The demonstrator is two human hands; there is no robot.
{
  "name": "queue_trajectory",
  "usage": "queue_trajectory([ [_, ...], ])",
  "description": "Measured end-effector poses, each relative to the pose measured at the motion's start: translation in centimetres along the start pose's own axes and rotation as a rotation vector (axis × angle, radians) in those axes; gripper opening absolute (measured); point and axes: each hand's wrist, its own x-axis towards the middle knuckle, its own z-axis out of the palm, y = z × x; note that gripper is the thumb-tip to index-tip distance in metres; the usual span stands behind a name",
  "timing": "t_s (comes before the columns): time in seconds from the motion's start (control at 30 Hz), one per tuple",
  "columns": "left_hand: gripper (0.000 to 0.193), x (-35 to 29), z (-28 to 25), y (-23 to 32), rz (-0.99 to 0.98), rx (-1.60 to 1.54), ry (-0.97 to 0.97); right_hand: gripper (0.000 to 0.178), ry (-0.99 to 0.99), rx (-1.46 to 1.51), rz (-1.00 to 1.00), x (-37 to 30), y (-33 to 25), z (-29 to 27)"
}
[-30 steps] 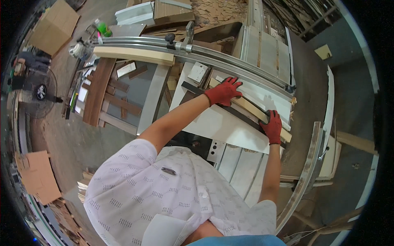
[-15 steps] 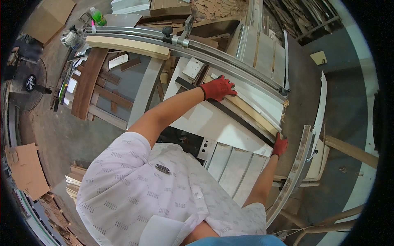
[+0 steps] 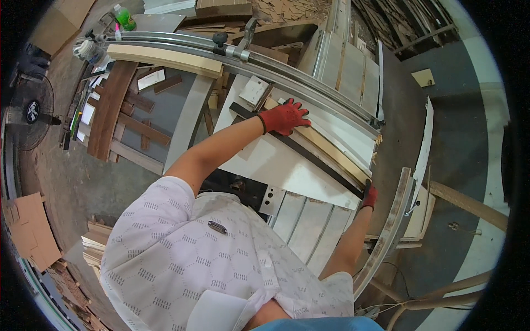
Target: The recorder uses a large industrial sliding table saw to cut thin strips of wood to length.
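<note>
Head view: the fingers (image 3: 298, 108) of the left hand (image 3: 282, 117), in a red glove, are spread wide and lie flat on top of a long pale wooden strip (image 3: 326, 149), pressing on its far end without curling around it. The right hand (image 3: 369, 195), also red-gloved, sits at the near end of the same strip; its fingers are bent in around that end, though how tightly they close is too small to tell.

The strip is light, straight and narrow, running slantwise from upper left to lower right. It lies on the white counter (image 3: 276, 165), just beside a dark rail (image 3: 301, 151) that follows its near edge.

Beyond the strip a curved grey metal rail (image 3: 182, 45) sweeps across the top, with a thick pale board (image 3: 165, 59) lying against it. Further left stand a dark brown plank (image 3: 110, 110) and a fan (image 3: 30, 113) on the concrete floor (image 3: 72, 182). A green bottle (image 3: 125, 18) stands at the rail's far left end.
</note>
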Motion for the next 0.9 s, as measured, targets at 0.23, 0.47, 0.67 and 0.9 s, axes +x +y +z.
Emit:
queue_trajectory([
  [0.23,0.055,0.5,0.6,0.5,0.027,0.02,0.04,0.05,-0.176,0.461,0.355,1.6,2.5,-1.5],
  [0.47,0.063,-0.6,1.1,0.3,-0.095,0.061,0.105,0.049,-0.287,0.3,0.185,2.7,0.6,0.8],
  [0.67,0.072,2.8,1.2,2.7,-0.044,-0.061,0.108,0.052,-0.109,0.06,0.214,4.1,4.9,0.2],
  [0.9,0.041,3.7,4.4,0.3,0.241,-0.024,0.148,0.055,-0.136,0.12,-0.086,1.9,-1.1,3.6],
])
